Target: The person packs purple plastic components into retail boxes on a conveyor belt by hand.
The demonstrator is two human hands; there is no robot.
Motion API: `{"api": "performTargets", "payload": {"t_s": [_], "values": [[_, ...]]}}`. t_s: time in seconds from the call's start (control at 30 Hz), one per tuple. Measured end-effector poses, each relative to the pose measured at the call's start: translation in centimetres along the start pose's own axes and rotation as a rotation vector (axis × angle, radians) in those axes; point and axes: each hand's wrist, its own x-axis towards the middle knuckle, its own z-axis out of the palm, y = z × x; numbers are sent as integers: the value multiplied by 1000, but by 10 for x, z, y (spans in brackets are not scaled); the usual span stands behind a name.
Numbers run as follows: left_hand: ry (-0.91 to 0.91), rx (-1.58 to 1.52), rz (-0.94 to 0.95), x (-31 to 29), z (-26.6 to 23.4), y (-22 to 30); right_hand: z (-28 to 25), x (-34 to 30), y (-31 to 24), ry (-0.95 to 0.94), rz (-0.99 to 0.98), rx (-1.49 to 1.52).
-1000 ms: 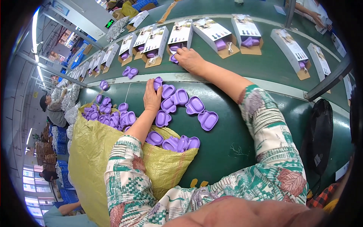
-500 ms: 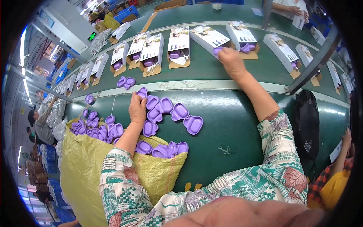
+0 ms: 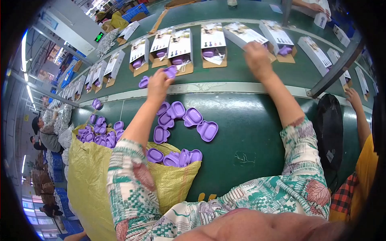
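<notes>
My left hand is at eleven o'clock, its fingers closed on a purple dish by one end, beside the pale strip that edges the belt. Just to the nine o'clock side of that hand a second dish shows, and I can't tell whether I touch it. My right hand sits between one and two o'clock, over the near end of a slanted box — the fingers bunch there, but I can't tell whether they are clamped on anything, since my own hand hides the spot. More white boxes stretch along the belt from ten o'clock round to two, several with brown flaps turned out toward me and purple things inside. Nearer me, loose dishes lie in a bent cluster about the middle of the green table. At eight o'clock a yellow sack lies with its mouth full of more dishes. A black bag rests at three o'clock — and just beyond it a co-worker's hand is near another box.
</notes>
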Motion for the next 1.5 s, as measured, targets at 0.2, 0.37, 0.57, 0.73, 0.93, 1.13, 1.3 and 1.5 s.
{"api": "performTargets", "payload": {"t_s": [0.2,0.37,0.57,0.73,0.93,1.13,1.3,1.5], "values": [[-115,74,-120,49,53,28,-61,-37,-171,-968,-505,683],[-155,582,190,68,90,58,-57,-56,-164,-848,-668,458],[-138,988,407,74,105,66,-31,-24,-99,-646,-274,87],[-28,873,565,89,119,85,0,-15,3,-585,-4,-120],[-115,629,654,104,129,97,19,-7,43,-439,61,-152],[-35,610,615,124,137,108,22,-14,62,-297,167,-330],[-151,359,440,131,127,110,20,-18,31,-94,26,-139],[-277,142,158,70,54,61,19,-23,-63,-472,-245,318]]}}
